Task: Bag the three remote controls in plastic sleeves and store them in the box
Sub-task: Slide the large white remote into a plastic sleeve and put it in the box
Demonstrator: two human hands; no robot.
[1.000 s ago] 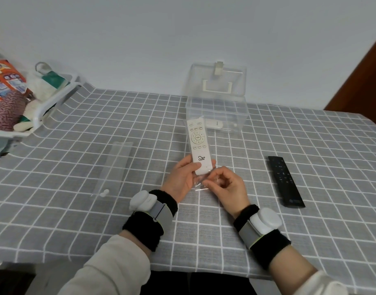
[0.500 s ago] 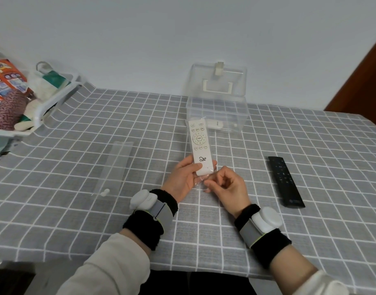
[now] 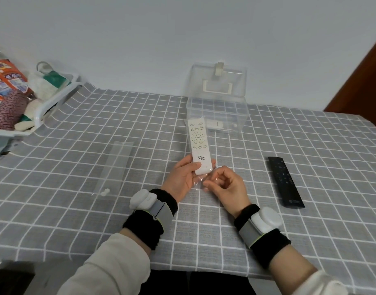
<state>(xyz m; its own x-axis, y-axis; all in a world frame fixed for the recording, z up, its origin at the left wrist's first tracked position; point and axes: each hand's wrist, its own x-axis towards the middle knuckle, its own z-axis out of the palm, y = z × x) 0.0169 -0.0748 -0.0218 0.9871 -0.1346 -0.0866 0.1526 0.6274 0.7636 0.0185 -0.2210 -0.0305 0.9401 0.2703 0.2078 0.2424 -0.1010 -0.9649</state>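
Observation:
My left hand (image 3: 182, 177) grips the lower end of a white remote control (image 3: 198, 143) that sits inside a clear plastic sleeve (image 3: 200, 184). My right hand (image 3: 227, 186) pinches the sleeve's open lower end just below the remote. A black remote (image 3: 286, 180) lies bare on the table to the right. A clear plastic box (image 3: 216, 112) stands behind with its lid up, and a small white remote (image 3: 214, 124) lies inside it. An empty sleeve (image 3: 114, 167) lies flat to the left.
The table wears a grey checked cloth (image 3: 76, 220). A white rack (image 3: 44, 107) with packets and bags stands at the far left. A brown door edge (image 3: 365, 81) rises at the right. A small white clip (image 3: 105, 191) lies at the empty sleeve's near end.
The white remote has slid a little further up into the sleeve, and my right hand's fingers have shifted along the sleeve's open end.

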